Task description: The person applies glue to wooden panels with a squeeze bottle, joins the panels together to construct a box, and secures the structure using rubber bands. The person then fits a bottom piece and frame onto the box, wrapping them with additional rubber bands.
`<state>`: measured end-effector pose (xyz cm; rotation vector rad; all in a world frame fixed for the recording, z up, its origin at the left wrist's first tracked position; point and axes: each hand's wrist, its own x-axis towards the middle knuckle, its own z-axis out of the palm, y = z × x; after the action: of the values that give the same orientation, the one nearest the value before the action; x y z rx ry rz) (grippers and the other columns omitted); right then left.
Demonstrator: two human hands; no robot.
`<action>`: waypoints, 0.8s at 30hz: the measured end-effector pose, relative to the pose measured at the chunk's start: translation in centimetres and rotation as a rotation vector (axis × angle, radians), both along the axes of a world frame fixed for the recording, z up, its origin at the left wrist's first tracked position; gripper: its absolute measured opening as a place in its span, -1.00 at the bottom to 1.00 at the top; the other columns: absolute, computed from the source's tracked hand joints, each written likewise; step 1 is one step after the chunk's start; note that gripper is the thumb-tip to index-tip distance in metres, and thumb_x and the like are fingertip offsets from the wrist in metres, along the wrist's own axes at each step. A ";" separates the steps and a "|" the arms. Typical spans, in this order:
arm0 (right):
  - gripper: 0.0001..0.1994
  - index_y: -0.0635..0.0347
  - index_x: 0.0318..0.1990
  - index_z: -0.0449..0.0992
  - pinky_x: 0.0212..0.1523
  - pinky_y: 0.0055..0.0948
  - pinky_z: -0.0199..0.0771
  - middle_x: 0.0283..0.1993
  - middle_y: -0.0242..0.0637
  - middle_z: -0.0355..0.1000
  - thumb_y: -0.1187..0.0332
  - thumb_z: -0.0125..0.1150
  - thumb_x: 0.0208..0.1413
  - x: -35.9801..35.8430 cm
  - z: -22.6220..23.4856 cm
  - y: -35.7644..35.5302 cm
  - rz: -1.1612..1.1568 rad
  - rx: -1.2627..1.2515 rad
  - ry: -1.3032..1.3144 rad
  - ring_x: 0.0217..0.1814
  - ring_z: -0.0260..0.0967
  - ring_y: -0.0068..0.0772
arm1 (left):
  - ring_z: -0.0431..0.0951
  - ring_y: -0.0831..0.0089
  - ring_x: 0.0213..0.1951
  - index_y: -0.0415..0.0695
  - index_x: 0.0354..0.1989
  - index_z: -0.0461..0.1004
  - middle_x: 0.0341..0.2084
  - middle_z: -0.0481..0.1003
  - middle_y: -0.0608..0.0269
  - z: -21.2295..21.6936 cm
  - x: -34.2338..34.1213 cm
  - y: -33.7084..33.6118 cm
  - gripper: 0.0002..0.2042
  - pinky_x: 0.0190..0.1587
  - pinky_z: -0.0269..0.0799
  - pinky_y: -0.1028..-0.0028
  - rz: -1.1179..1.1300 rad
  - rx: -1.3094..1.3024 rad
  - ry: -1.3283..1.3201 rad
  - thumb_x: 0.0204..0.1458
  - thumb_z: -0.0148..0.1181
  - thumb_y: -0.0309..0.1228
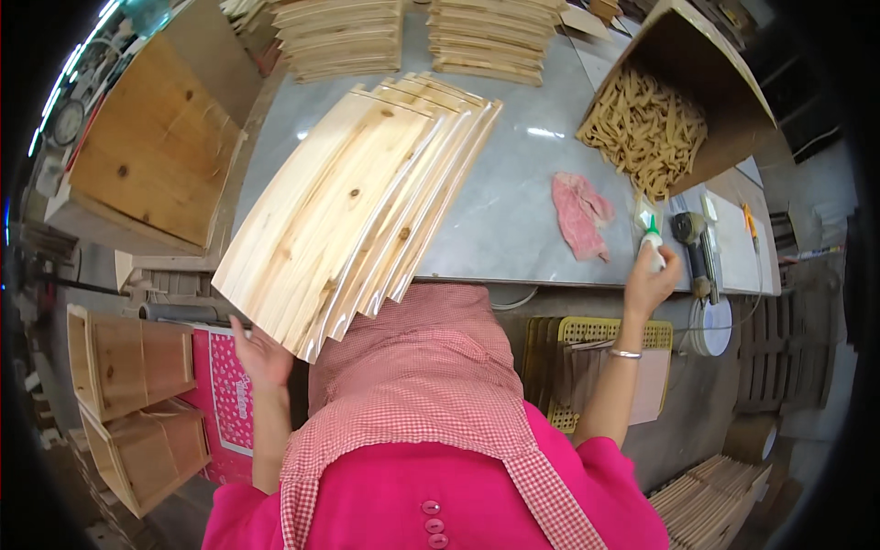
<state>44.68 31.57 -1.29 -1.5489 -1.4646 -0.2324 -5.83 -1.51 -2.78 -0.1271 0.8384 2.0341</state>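
A fanned stack of pale wooden boards (339, 211) lies aslant on a grey tabletop (500, 229), its near end reaching past the front edge. The person's left hand (263, 356) is at that end's lower corner (fingers partly hidden, so I cannot tell whether its grip is spread or pinching). At the right, the right hand (654, 275) has its grip wrapped around a white bottle (653, 246) with a green nozzle (652, 224), near a crumpled pink cloth (580, 215).
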 end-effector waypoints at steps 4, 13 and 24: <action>-0.73 0.31 -0.10 0.47 0.07 -0.24 0.37 -0.08 -0.08 0.46 0.40 0.33 0.08 -9.6 2.9 -3.6 0.452 -0.067 0.122 0.01 0.40 -0.05 | 0.23 0.03 0.38 -0.19 0.44 0.08 0.37 0.24 -0.01 1.8 -2.1 -0.2 -0.30 0.40 0.14 0.04 -0.123 0.010 0.078 0.31 -0.09 0.08; -0.45 0.42 0.07 0.40 0.17 -0.08 0.36 0.11 0.19 0.38 0.37 0.40 -0.10 -30.7 6.7 -14.0 1.211 -0.163 -0.220 0.14 0.34 0.18 | 0.31 0.02 0.32 -0.31 0.40 0.09 0.34 0.25 -0.09 7.5 -4.6 1.9 -0.38 0.39 0.19 0.07 -0.299 0.273 0.092 0.21 0.11 -0.33; -0.35 0.30 0.39 0.23 0.19 0.55 0.17 0.43 0.33 0.08 0.14 0.06 0.21 -43.4 -2.5 -19.7 1.260 -0.193 -0.768 0.45 0.05 0.41 | 0.28 0.06 0.35 -0.28 0.41 0.06 0.35 0.24 -0.06 10.7 -1.4 0.2 -0.38 0.39 0.22 0.01 -0.164 0.485 0.049 0.18 0.08 -0.43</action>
<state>1.32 11.88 -3.80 -0.3793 -2.8315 0.1013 -7.27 -1.26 7.95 0.2564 0.3512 2.0296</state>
